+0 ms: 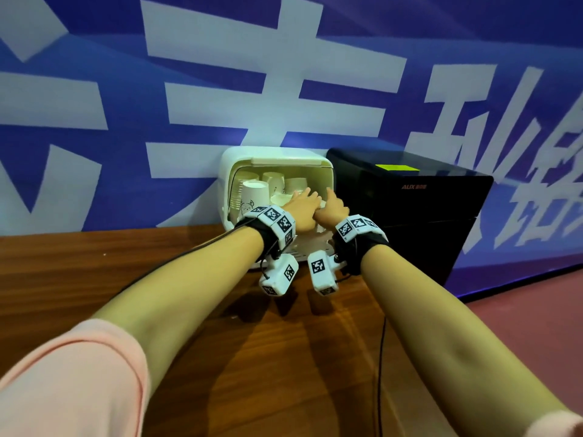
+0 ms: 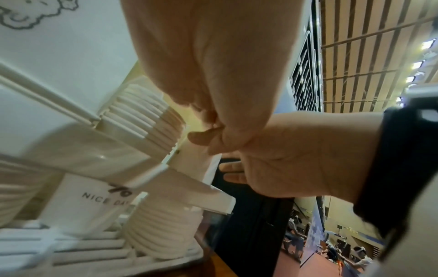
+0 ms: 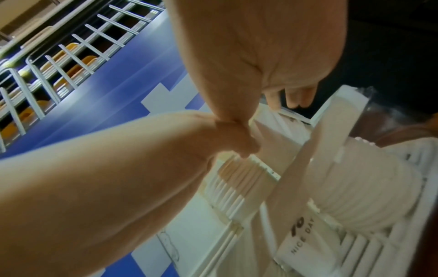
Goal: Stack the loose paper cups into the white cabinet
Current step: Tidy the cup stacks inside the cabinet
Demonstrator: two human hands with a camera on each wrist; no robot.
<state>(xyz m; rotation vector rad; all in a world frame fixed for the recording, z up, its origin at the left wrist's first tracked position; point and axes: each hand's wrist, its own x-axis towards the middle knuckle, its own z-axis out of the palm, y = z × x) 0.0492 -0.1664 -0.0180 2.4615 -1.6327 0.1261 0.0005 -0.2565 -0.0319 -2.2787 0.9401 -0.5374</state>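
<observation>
Left hand: the left hand (image 1: 302, 209) reaches into the white cabinet (image 1: 235, 165), fingers stretched over the cups; whether it grasps 1 cannot be told.
Right hand: the right hand (image 1: 332, 207) sits at the cabinet's right edge, touching the left hand, fingers extended, nothing visibly held.
Paper cups: paper cups (image 1: 255, 193) stand in nested stacks inside the cabinet; about 4 stacks show on the upper shelf, more below.
Neighbours: 1 black appliance (image 1: 410, 209) stands just right of the cabinet, both on 1 wooden table (image 1: 94, 263).

Left hand (image 2: 213, 56) reaches into white cabinet (image 2: 99, 150), touching right hand (image 2: 296, 155). Stacked paper cups (image 2: 161, 230) on slatted rack (image 2: 83, 253); "NICE DAY" cup (image 2: 78, 204) beside them.
</observation>
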